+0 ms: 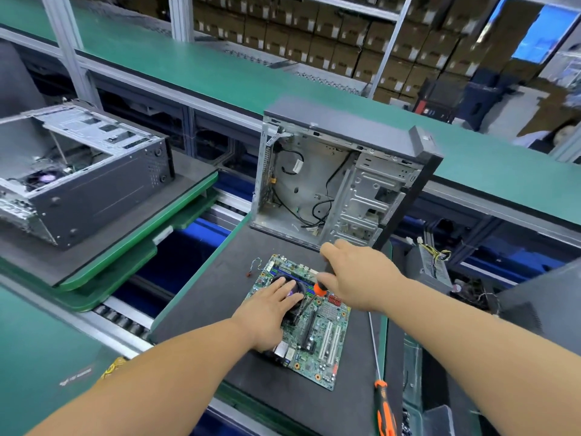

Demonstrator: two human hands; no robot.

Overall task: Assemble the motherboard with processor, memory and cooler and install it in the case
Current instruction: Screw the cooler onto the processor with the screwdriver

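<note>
A green motherboard lies flat on a dark mat. On its upper left sits a round black cooler with a fan. My left hand presses on the cooler with straight fingers. My right hand grips an orange and black screwdriver; its shaft slants down to the cooler's right edge. Blue memory slots show behind the cooler. An open, empty tower case stands upright just beyond the board, with loose black cables inside.
A second long screwdriver lies on the mat's right edge. Another open case rests on a green pallet at left. A roller conveyor runs between pallets. A power supply with wires sits at right.
</note>
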